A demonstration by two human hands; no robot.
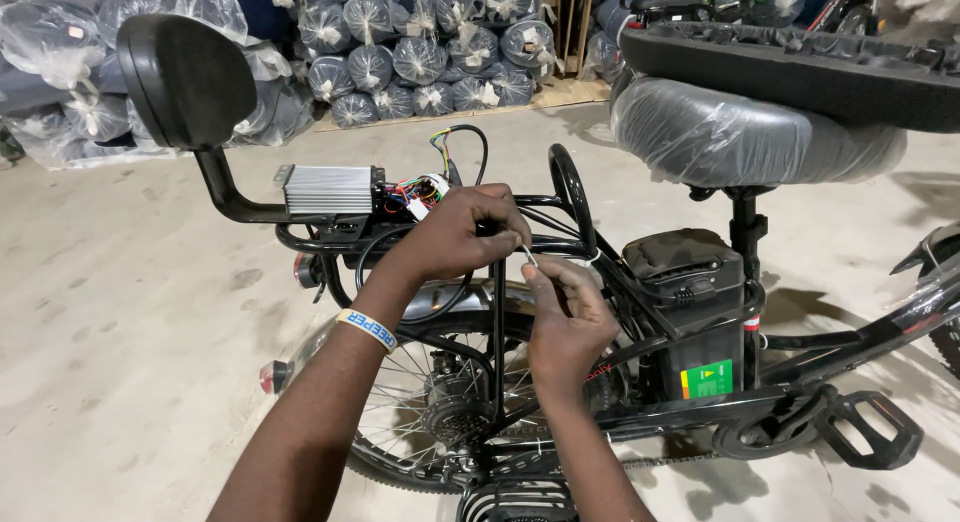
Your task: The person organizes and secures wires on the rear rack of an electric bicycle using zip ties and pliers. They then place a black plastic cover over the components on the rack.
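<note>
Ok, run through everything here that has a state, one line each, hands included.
Left hand: closed on the rear rack tube.
Right hand: pinching a thin white tie.
Silver controller box: on the rack, wires loose.
Saddle: wrapped in plastic.
Battery: seated behind the seat post.
Pedal: folded out.

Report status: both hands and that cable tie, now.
Left hand grips the rear rack tubing. Right hand pinches a thin white cable tie. Loose wires beside the silver controller box, nothing blocking.
</note>
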